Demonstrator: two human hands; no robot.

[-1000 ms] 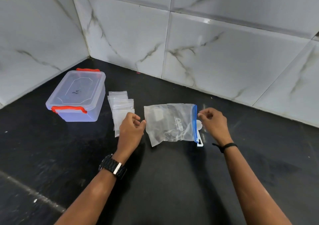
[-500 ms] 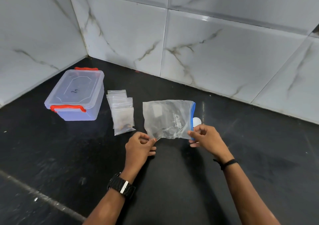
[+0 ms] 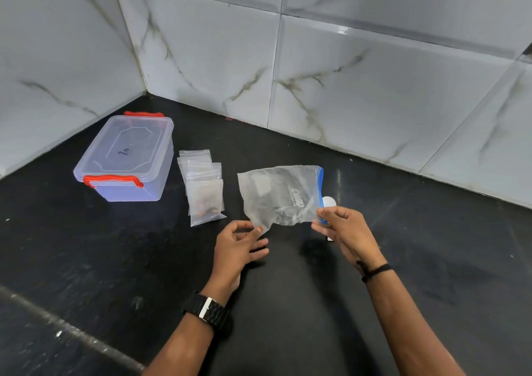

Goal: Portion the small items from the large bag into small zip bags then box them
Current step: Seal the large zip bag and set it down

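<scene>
The large clear bag (image 3: 277,195) with a blue zip strip along its right edge is held just above the black counter. My left hand (image 3: 240,243) pinches its lower left corner. My right hand (image 3: 341,228) pinches the lower right corner at the blue strip. To the left lies a pile of small clear zip bags (image 3: 203,185); the front one holds a few small orange-brown items. A clear plastic box (image 3: 126,158) with red latches stands further left with its lid on.
A small white round object (image 3: 329,202) lies on the counter just behind my right hand. White marble-look tiled walls meet in a corner behind the box. The black counter (image 3: 431,246) stretches to the right and towards me.
Both hands moved from the bag's sides down to its lower corners and took hold of them. The bag's near edge has lifted a little off the counter.
</scene>
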